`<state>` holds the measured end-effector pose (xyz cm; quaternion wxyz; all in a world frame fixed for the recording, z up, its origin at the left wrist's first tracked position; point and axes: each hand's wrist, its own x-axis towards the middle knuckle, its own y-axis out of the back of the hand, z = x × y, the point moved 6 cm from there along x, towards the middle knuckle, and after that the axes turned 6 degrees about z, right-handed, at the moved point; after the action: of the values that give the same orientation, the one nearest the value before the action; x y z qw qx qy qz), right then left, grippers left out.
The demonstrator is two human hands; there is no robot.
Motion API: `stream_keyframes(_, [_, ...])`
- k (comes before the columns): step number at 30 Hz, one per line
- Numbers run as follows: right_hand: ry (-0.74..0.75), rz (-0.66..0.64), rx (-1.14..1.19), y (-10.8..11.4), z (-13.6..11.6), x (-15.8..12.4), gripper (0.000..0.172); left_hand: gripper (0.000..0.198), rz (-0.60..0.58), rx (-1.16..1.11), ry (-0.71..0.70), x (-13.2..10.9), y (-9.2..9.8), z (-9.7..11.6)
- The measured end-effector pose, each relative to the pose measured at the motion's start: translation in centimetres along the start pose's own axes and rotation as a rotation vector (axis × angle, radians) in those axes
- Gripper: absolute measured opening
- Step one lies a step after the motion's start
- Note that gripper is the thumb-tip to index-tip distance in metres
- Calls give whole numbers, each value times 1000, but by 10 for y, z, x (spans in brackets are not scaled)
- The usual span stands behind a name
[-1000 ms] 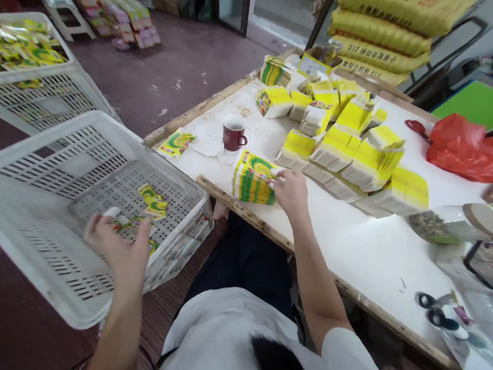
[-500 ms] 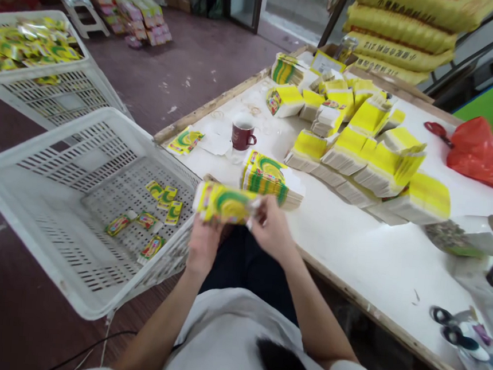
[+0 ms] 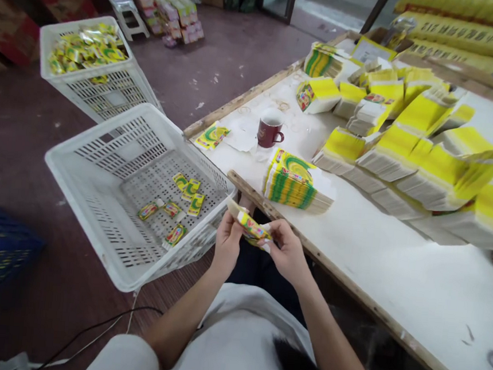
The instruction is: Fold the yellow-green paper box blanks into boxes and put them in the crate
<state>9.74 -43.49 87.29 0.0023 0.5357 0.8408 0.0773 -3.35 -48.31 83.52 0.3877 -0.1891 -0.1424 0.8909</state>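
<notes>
Both my hands hold a stack of yellow and green printed packets (image 3: pixel 251 226) above my lap, just off the table's edge. My left hand (image 3: pixel 227 242) grips the stack's left end with the fingers closed. At the right end, my right hand (image 3: pixel 284 249) pinches the packets between thumb and fingers. A taller stack of the same packets (image 3: pixel 292 180) stands on the table right beyond my hands. To the left is a white plastic crate (image 3: pixel 90 240) with several small folded packets (image 3: pixel 192 190) on its floor.
The white table (image 3: pixel 376 277) has a wooden rim. On it are a dark red mug (image 3: pixel 270 130), a loose packet (image 3: pixel 213 136) and many yellow-topped stacks (image 3: pixel 388 143). A fuller crate (image 3: pixel 120 93) stands behind the near one. A cable (image 3: pixel 100 327) runs across the floor.
The view has swung right to left, so the scene sits further right. The packets in my hands have tilted from broad face up to nearly edge-on, with both hands still on them.
</notes>
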Motion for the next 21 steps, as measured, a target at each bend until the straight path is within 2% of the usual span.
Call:
stream_keyframes(2, [40, 1, -41, 9, -2, 0, 5, 39, 2, 37, -18, 0, 6, 1])
stream_keyframes(4, [116, 24, -102, 20, -9, 0, 7, 38, -57, 83, -9, 3, 9, 6])
stream_keyframes(8, [379, 31, -355, 39, -34, -5, 19, 65, -248, 115, -20, 17, 13, 36])
stream_keyframes(11, [594, -80, -612, 36, -51, -13, 25, 84, -506, 343, -23, 16, 6, 52])
stream_keyframes(13, [687, -151, -694, 29, -56, -19, 27, 97, -713, 620, 0, 2, -6, 45])
stream_keyframes(14, [710, -153, -711, 26, -56, -21, 27, 101, -772, 723, 8, -6, -11, 39])
stream_keyframes(15, [714, -125, -719, 24, -56, -23, 27, 98, -784, 775, 0, -13, -17, 34])
stream_keyframes(16, [704, -66, -718, 23, -54, -24, 27, 91, -747, 786, -19, -17, -21, 29])
stream_keyframes(18, [662, 103, -680, 24, -49, -27, 27, 76, -606, 760, -57, -21, -26, 23])
stream_keyframes(21, [515, 298, -502, 26, -36, -29, 22, 80, -435, 769, -104, -20, -24, 21])
